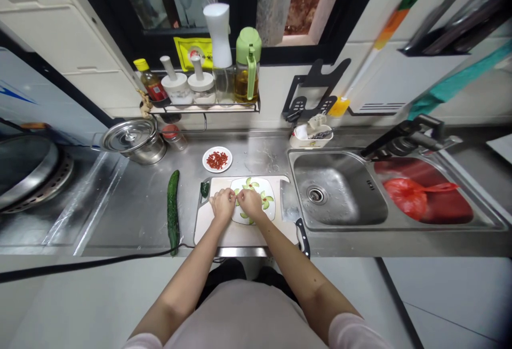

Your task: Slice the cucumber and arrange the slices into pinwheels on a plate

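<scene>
Steel table (140, 205), both hands working over a plate (264, 182).
Under the plate lies a board (208, 231); over its left half, left hand (223, 203) and right hand (249, 203) have fingers curled, tips nearly meeting; whether they pinch a slice, I cannot tell. Cucumber slices (267, 199) fan out on it, knife (290, 202) to its right, red bits (216, 160) beyond. Arranging seems in hand; the next move likely calls for a light release.

We've got bright, even indoor lt. here, src. out of shot, w/ soft glare off the steel counter (140, 199) & sink (342, 186). Edges stretch wide-angle style, upper-R rack (436, 45) smeared, R corners black; we're seeing plate (268, 185) detail slightly soft.
</scene>
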A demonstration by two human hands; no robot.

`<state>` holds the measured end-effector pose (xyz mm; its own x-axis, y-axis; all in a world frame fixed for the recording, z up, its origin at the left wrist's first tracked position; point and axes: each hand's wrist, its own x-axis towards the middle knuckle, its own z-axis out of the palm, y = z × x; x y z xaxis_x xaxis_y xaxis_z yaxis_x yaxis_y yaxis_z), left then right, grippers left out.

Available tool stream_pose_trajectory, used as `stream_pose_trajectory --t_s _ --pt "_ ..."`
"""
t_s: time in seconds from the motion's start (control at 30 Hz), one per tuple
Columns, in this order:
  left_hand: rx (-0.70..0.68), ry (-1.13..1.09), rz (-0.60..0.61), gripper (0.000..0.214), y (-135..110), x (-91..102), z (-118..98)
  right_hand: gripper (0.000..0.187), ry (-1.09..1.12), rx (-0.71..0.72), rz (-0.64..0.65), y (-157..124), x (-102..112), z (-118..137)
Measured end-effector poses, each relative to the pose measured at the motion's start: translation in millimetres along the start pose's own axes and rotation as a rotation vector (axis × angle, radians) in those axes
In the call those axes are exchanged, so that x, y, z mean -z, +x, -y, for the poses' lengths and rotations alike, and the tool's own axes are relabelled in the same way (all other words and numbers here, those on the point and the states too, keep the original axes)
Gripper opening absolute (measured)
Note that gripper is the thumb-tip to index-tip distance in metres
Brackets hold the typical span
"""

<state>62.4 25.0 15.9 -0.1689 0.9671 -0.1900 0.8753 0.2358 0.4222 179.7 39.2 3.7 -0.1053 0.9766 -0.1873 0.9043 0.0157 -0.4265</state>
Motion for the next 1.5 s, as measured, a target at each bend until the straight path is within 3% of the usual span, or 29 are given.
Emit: stream_pose_trajectory --t_s 0.67,1.03,1.23,1.5 --pt "0.017 -0.001 0.012 0.015 3.6 0.3 -0.7 0.017 0.0 0.013 -0.017 2.8 -0.1 0.9" --pt "0.04 -0.147 -0.057 0.013 5.7 2.7 -7.0 0.018 0.05 -0.108 -0.124 16.8 36.3 -35.3" --pt "0.027 -0.17 -0.056 0.014 3.5 1.6 -14.4 0.018 0.0 -0.107 -0.088 26.8 31.0 -39.3" --pt "0.078 -0.221 -0.104 0.013 -8.6 1.9 -0.2 0.017 -0.025 -0.087 -0.083 30.0 28.7 -39.1"
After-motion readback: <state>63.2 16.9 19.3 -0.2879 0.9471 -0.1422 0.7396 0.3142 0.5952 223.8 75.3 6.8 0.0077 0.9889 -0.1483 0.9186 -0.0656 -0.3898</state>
